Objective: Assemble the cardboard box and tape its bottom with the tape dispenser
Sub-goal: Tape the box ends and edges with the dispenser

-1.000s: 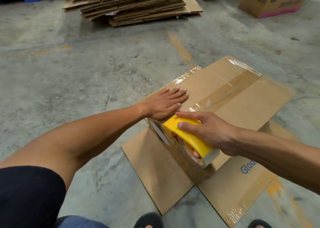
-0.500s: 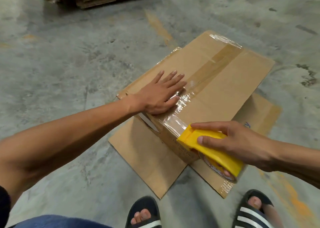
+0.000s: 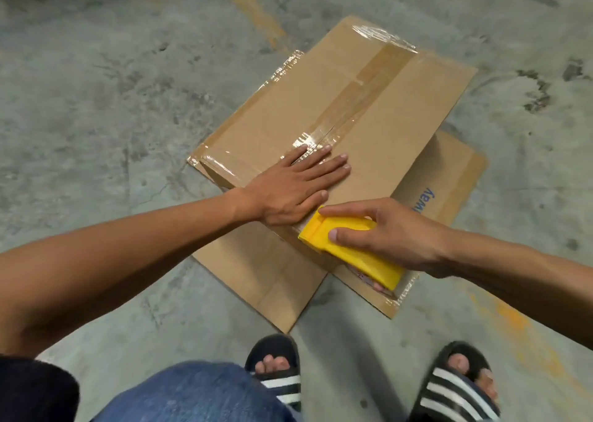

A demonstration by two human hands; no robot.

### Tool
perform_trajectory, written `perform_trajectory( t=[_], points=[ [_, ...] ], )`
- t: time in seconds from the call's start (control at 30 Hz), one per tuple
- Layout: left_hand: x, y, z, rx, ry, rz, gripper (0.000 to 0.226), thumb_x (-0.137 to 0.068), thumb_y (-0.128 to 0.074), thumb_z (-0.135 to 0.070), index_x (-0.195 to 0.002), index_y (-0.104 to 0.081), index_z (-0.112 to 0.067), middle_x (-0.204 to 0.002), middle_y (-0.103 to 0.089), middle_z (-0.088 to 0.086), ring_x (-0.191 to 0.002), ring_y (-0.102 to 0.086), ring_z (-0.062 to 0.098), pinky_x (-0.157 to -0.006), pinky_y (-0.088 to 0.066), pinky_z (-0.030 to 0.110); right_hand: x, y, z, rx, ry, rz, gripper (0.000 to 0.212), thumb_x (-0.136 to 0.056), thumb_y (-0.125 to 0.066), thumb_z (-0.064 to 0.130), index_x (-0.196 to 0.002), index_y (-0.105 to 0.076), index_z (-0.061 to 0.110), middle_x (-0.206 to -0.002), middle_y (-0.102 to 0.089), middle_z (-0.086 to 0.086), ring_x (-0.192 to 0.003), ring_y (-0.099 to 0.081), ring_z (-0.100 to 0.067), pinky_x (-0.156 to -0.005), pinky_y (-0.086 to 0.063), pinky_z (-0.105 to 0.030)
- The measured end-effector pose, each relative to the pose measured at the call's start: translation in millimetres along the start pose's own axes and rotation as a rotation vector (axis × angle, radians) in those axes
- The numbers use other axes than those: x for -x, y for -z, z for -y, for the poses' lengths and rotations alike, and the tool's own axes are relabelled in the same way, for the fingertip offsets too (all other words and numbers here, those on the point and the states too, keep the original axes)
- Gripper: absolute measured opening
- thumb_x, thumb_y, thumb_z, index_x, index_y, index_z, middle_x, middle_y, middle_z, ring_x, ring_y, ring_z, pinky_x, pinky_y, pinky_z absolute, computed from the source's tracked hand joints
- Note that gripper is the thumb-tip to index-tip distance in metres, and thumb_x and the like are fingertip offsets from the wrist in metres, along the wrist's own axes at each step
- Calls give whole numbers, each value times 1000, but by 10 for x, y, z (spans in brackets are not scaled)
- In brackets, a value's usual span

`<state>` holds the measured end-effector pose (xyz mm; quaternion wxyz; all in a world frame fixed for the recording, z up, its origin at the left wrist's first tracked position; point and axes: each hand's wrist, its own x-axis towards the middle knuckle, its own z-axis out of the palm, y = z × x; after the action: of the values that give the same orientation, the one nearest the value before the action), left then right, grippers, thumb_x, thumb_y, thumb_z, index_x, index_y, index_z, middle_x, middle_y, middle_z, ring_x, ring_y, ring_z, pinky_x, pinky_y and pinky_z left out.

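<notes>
A brown cardboard box (image 3: 401, 110) stands upside down on the concrete floor, its bottom flaps folded shut and facing up. Clear tape (image 3: 362, 91) runs along the middle seam from the far edge toward me. My left hand (image 3: 298, 187) lies flat, fingers spread, on the near end of the taped seam. My right hand (image 3: 394, 232) grips the yellow tape dispenser (image 3: 349, 245) at the box's near edge, just right of the left hand. The tape roll is mostly hidden under the dispenser.
The box's lower flaps (image 3: 266, 280) splay out on the floor toward me and to the right, one with blue lettering (image 3: 425, 200). My feet in black striped sandals (image 3: 455, 386) stand just behind the flaps. Grey concrete with orange paint marks (image 3: 253, 7) surrounds the box.
The right hand has pulled the dispenser off the top over the near edge. The left hand slid onto the taped seam and flattened. The camera tilted down; the stack of flat cardboard left the view.
</notes>
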<state>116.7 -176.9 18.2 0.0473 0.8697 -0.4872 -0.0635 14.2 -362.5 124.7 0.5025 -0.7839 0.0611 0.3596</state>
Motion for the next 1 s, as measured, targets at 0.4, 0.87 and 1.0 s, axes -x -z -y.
perform_trajectory(
  t=[0.4, 0.87, 1.0],
  points=[
    [-14, 21, -25, -75, 54, 66, 60, -102, -6, -45, -158, -1, -26, -166, 2, -6, -152, 9, 17, -122, 5, 39, 313, 155, -539, -16, 112, -5, 31, -88, -70, 35, -117, -69, 44, -115, -70, 0, -75, -72, -11, -57, -56, -22],
    [-17, -32, -36, -100, 42, 58, 72, -97, -15, -62, -158, 0, -26, -166, 2, -4, -152, 8, 18, -122, 5, 41, 448, 319, -832, -56, 122, 19, 32, -83, -72, 37, -112, -70, 50, -105, -76, 8, -93, -71, -41, -78, -61, -50],
    [-26, -6, -23, -93, 42, 47, 74, -96, -15, -65, -158, 0, -26, -166, 3, -4, -152, 8, 18, -122, 3, 42, 342, 380, -997, -157, -20, 63, 29, -88, -68, 32, -117, -71, 37, -95, -75, -17, -58, -61, -35, -45, -56, -33]
  ],
)
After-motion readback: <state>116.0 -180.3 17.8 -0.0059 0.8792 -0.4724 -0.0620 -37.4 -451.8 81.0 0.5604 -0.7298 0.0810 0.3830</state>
